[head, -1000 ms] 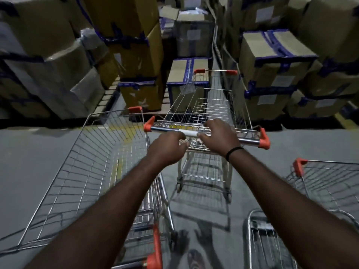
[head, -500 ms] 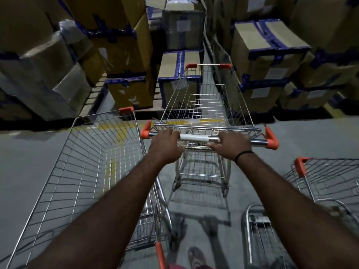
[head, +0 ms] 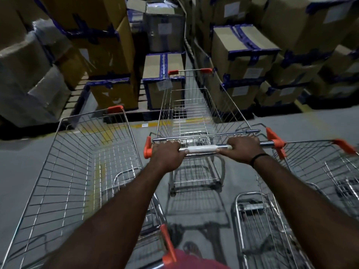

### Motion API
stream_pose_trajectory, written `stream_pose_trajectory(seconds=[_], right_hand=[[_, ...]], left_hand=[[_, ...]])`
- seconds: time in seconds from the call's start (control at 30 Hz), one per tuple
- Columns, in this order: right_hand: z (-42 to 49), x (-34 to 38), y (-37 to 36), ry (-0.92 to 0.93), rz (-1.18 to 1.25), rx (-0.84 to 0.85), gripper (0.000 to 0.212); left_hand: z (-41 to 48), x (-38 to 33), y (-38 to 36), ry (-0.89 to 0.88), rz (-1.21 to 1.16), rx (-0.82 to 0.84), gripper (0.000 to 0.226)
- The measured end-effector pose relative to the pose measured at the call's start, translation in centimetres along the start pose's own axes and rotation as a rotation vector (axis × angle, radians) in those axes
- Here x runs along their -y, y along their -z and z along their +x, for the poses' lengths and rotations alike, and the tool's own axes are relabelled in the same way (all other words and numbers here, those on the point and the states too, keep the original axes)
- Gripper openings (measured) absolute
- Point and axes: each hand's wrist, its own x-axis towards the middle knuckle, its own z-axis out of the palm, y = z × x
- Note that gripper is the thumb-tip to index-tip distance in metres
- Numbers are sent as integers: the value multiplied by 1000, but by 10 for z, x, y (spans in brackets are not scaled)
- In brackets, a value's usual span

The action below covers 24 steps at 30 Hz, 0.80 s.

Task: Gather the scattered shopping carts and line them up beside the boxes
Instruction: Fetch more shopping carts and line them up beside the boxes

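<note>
On the smooth grey floor (head: pixel 17 167), just short of its far edge where the stacked boxes (head: pixel 244 53) rose, you held the middle cart (head: pixel 202 115) by its handle bar (head: pixel 206 148). Your left hand (head: pixel 167 155) was clenched round the bar's left end, right beside an orange plastic cap. Your right hand (head: pixel 242 149) was wrapped round the bar toward its right end, and a pale sleeve on the round chrome tube showed between them. A thin black band (head: pixel 259 158) circled your right wrist. The cart was a tapering basket of thin bright wire in a square grid, with orange corner guards on its front rim. Its nose pointed into the narrow gap between two stacks. To your left stood the left cart (head: pixel 77 162), of the same wire mesh, wide and deep, its side close beside the middle one's; whether they touched could not be told. Toward the right edge of the floor stood the right cart (head: pixel 326 164), its orange-tipped rim close to the right end of your bar. The boxes were blocky brown cardboard, bound with blue tape and bearing white labels, and some on the left were wrapped in cloudy plastic film. A worn yellow line (head: pixel 105 133) showed on the floor through the left cart's mesh.
</note>
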Motion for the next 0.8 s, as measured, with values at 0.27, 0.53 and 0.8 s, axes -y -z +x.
stream_pose_trajectory(seconds=[0.27, 0.53, 0.8], right_hand=[[-57, 10, -13, 2, -36, -44, 92], [-105, 29, -24, -5, 26, -67, 101], [-145, 45, -33, -22, 9, -70, 90]], left_hand=[[-58, -6, -11, -16, -1, -2, 47], [-136, -23, -29, 86, 112, 73, 118], [-179, -19, -37, 128, 159, 78, 113]])
